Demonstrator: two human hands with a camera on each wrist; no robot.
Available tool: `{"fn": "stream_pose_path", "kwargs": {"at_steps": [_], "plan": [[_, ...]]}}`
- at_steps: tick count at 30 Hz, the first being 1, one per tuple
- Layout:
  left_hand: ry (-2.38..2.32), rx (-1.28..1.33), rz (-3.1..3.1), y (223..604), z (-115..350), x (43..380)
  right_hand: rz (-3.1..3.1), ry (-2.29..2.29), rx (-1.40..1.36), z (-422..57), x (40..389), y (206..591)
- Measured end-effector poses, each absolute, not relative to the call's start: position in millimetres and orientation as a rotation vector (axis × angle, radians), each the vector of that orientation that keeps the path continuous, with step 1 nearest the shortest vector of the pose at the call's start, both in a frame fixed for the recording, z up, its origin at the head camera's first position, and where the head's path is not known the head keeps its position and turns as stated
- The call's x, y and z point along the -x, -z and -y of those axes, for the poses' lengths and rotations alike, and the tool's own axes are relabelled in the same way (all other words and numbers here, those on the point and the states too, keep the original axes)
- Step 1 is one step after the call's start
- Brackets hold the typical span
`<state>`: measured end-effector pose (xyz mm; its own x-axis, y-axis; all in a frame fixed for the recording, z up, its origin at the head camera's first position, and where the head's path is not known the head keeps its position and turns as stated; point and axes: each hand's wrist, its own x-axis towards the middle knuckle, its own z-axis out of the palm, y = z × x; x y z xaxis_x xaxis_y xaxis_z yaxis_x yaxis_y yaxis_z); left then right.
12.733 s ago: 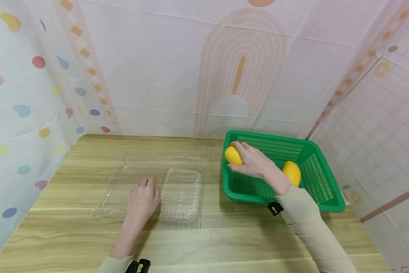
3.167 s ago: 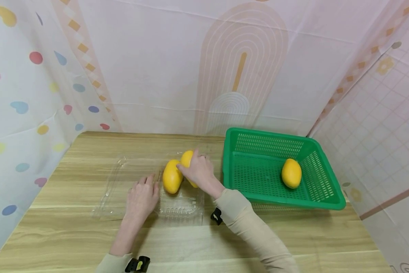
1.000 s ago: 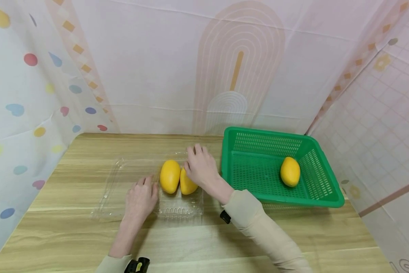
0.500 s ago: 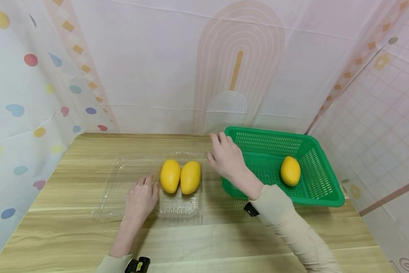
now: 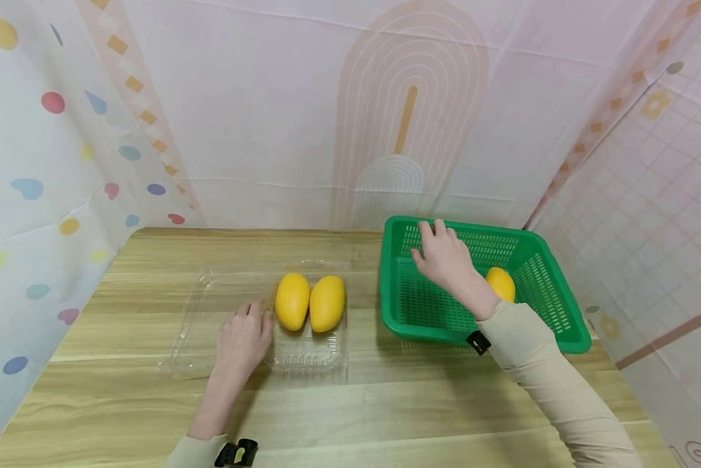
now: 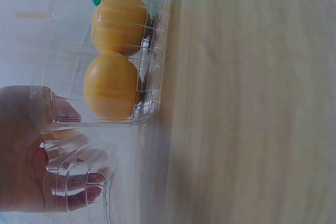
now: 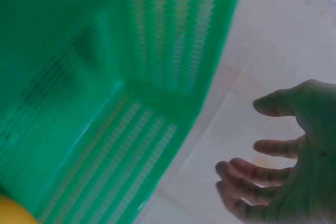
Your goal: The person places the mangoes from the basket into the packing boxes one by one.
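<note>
Two yellow mangoes, a left one (image 5: 292,301) and a right one (image 5: 327,303), lie side by side in the tray half of a clear plastic clamshell container (image 5: 309,364). Its lid half lies unfolded to the left. My left hand (image 5: 243,341) grips the container at the fold between the halves; in the left wrist view its fingers show through the plastic. Over the green basket (image 5: 388,296) hovers my right hand (image 5: 448,263), fingers spread and holding nothing. A third mango (image 5: 500,284) sits in the basket, partly hidden by my right forearm.
Basket and container stand on a wood-grain table (image 5: 350,422), with a strip of tabletop between them. A patterned cloth (image 5: 268,130) hangs behind the table and along both sides.
Both mangoes have come from the basket into the container. In the last second my right hand has let go of the right one and moved right over the basket. My left hand stays put.
</note>
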<state>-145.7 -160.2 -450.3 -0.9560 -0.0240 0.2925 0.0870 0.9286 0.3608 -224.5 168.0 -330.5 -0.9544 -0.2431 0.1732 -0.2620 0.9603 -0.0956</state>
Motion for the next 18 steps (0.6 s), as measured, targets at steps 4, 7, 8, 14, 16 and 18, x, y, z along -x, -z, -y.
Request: {"fn": "stream_pose_path", "kwargs": {"at_steps": [4,7,8,14,16,18], "plan": [[0.539,0.051,2.794,450,160,146,3.075,-0.155,-0.277,-188,234,335],[0.531,0.054,2.796,450,160,146,3.151,-0.151,-0.197,-202,241,338],[0.531,0.055,2.795,450,160,146,3.172,-0.148,-0.174,-206,244,339],[0.533,0.056,2.790,450,159,146,3.277,-0.137,-0.075,-237,254,344],[0.535,0.056,2.787,450,159,145,3.319,-0.128,-0.055,-247,256,345],[0.536,0.055,2.783,450,159,145,3.366,-0.124,-0.029,-257,258,346]]}}
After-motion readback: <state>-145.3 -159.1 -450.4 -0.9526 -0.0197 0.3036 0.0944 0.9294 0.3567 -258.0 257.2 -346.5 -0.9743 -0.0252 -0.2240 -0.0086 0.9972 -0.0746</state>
